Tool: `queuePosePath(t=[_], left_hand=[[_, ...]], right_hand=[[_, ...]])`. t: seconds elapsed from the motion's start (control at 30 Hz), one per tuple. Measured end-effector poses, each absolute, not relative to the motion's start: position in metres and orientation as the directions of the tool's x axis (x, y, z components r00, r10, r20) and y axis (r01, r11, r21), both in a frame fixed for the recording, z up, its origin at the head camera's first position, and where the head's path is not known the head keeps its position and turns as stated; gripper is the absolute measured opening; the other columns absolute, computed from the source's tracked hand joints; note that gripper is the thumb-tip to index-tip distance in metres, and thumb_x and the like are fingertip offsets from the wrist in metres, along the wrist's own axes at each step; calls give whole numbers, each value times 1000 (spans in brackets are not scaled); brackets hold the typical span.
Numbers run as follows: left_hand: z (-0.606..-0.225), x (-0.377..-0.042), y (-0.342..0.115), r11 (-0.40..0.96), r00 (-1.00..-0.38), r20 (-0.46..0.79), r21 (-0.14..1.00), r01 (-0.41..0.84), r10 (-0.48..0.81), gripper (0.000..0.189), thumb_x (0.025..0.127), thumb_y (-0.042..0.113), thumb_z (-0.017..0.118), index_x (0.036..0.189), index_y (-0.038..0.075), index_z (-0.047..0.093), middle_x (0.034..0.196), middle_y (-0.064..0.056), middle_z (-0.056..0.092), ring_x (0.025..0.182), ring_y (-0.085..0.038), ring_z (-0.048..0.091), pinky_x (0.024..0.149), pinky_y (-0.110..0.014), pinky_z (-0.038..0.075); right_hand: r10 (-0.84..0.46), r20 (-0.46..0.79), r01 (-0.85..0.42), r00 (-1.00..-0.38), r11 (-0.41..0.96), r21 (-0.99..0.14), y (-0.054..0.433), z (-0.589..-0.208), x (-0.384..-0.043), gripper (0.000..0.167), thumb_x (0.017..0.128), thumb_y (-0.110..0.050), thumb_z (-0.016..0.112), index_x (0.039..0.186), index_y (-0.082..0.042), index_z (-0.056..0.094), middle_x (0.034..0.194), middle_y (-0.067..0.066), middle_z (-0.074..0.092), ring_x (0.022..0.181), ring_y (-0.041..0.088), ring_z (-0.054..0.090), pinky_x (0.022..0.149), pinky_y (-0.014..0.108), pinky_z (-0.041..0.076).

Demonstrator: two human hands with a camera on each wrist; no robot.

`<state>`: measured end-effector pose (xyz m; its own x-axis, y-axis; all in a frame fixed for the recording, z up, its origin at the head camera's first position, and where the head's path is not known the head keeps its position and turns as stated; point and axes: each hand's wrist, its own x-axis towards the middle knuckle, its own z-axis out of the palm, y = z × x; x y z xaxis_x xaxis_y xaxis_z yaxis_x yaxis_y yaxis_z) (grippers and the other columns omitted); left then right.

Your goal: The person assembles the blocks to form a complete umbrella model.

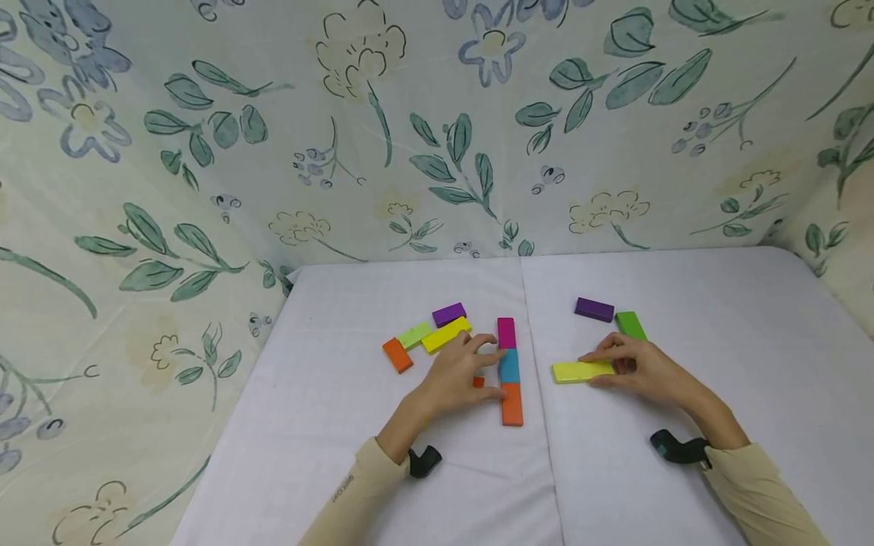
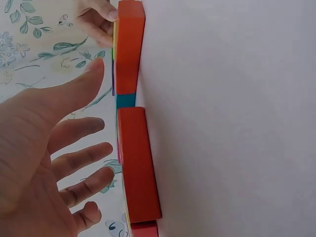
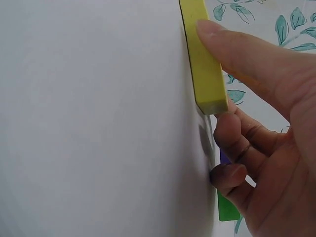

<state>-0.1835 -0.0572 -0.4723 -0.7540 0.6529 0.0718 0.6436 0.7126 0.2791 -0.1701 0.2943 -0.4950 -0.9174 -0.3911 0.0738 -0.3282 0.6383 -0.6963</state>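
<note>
In the head view, a magenta block, a blue block and an orange block lie end to end in a line. My left hand hovers just left of this line, thumb and fingers spread with nothing held. Part of another orange block shows beneath it; the left wrist view has that orange block closer up. My right hand pinches one end of a yellow block between thumb and fingers, low over the white cloth. The right wrist view shows the thumb along that yellow block.
Left of the line lie an orange block, a light green block, a second yellow block and a purple block. Beyond my right hand are a dark purple block and a green block. Floral cloth hangs behind the table.
</note>
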Motion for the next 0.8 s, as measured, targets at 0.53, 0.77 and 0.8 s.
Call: queuePosePath(t=[0.53, 0.77, 0.8], left_hand=[[-473, -169, -54, 728, -744, 47, 172, 663, 666, 65, 90, 56, 75, 146, 25, 61, 145, -1, 55, 116, -17, 47, 91, -28, 41], [-472, -169, -54, 704, -731, 53, 229, 672, 680, 65, 89, 52, 78, 143, 20, 63, 95, 2, 48, 84, -8, 40, 70, -18, 28], [-472, -170, -54, 699, -725, 53, 230, 678, 686, 64, 89, 52, 78, 143, 20, 63, 90, 2, 45, 78, -7, 37, 67, -17, 25]], right_hand=[[-373, 45, -300, -927, 663, -686, 295, -492, -170, 35, 80, -16, 89, 114, -13, 81, 106, 5, 61, 80, 10, 48, 65, 20, 43], [-374, 28, -286, -927, 656, -698, 294, -491, -169, 35, 82, -20, 88, 115, -14, 81, 107, 5, 61, 81, 10, 47, 66, 21, 43], [-374, 26, -284, -927, 656, -699, 294, -491, -169, 35, 82, -20, 88, 115, -15, 80, 107, 5, 61, 81, 10, 47, 66, 21, 42]])
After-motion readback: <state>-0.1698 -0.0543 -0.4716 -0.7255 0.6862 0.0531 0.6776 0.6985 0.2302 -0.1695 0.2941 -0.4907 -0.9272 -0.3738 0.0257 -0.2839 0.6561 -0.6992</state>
